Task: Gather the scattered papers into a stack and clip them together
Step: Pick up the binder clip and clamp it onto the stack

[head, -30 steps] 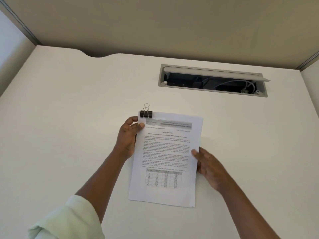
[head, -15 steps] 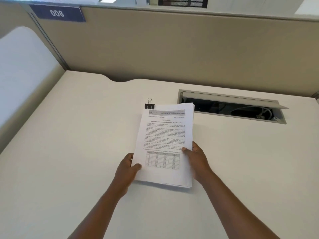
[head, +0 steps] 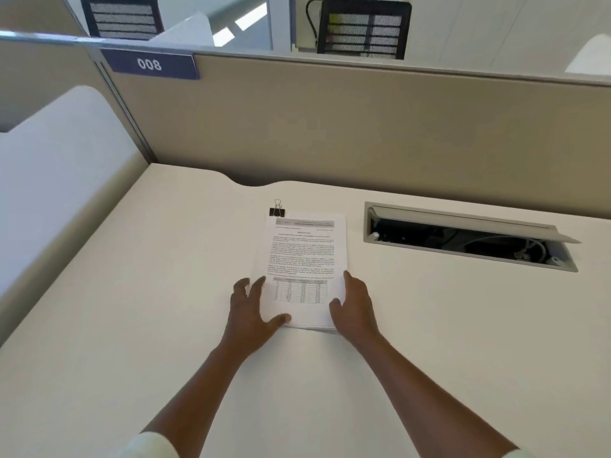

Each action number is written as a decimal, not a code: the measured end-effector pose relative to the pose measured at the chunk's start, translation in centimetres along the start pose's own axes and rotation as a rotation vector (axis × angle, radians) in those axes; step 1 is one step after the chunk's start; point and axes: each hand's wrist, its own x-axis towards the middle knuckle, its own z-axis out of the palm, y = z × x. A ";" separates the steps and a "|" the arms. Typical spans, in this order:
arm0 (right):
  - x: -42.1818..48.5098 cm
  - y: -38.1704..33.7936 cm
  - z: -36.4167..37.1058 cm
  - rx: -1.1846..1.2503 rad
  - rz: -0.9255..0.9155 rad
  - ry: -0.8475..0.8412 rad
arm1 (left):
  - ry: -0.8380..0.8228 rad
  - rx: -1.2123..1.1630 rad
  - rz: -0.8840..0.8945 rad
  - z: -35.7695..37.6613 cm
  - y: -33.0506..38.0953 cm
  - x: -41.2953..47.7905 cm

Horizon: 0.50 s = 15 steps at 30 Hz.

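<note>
As left hand and right hand, fingers loose, flank the near end of the stack, the binder clip lies at its far-left corner.

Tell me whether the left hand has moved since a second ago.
Yes. The left hand has drawn back toward the person, farther from the cable hatch.

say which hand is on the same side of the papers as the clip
The left hand: it rests at the papers' near left corner, and the clip sits at their far left corner. The right hand lies along the opposite edge.
</note>
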 end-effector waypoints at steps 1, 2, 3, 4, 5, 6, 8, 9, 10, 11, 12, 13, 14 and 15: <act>0.0 0.2 0.4 -0.041 -0.039 -0.011 | -0.022 0.073 0.023 0.1 -0.3 0.2; 0.0 0.3 0.8 -0.092 -0.074 -0.028 | -0.035 0.144 0.047 0.1 -0.4 0.4; -0.1 0.3 1.0 -0.148 -0.098 -0.048 | -0.039 0.202 0.067 0.1 -0.7 0.6; -0.1 0.3 1.3 -0.195 -0.115 -0.061 | -0.042 0.243 0.079 0.0 -0.8 1.0; -0.1 0.3 1.5 -0.232 -0.130 -0.069 | -0.041 0.272 0.090 0.0 -1.0 1.4; -0.1 0.5 1.8 -0.271 -0.152 -0.072 | -0.039 0.310 0.097 0.0 -1.0 1.6; 0.1 0.9 2.5 -0.346 -0.186 -0.081 | -0.036 0.368 0.124 0.2 -1.3 2.2; 0.2 1.1 2.8 -0.381 -0.199 -0.079 | -0.044 0.382 0.145 0.4 -1.6 2.5; 0.3 1.3 3.1 -0.417 -0.204 -0.076 | -0.047 0.398 0.156 0.4 -1.5 2.6; 0.4 1.6 3.3 -0.444 -0.209 -0.070 | -0.066 0.419 0.157 0.6 -1.5 2.5; 0.3 1.7 3.5 -0.464 -0.210 -0.063 | -0.086 0.443 0.144 0.7 -1.4 2.3; 0.4 2.0 3.7 -0.481 -0.209 -0.068 | -0.111 0.471 0.123 0.8 -1.5 2.2; 0.3 2.0 3.8 -0.510 -0.210 -0.070 | -0.106 0.471 0.116 0.8 -1.4 2.1; 0.5 2.1 3.9 -0.545 -0.213 -0.088 | -0.092 0.466 0.117 0.9 -1.4 2.1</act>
